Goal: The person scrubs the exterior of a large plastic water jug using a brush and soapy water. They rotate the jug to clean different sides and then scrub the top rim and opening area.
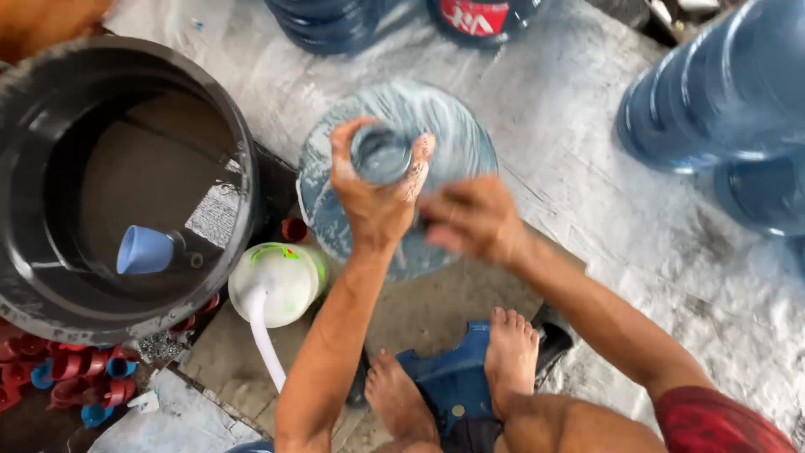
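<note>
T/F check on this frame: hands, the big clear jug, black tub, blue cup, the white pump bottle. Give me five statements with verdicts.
1. The left hand grips the neck of the large clear blue plastic water jug. True.
2. The right hand rests on the big round black plastic tub. False: it is at the jug, beside the left hand.
3. A small light-blue plastic cup lies inside the tub. True.
4. The white round pump bottle stands inside the tub. False: it stands outside, between tub and jug.
5. The person wears shoes. False: both feet are bare.
</note>
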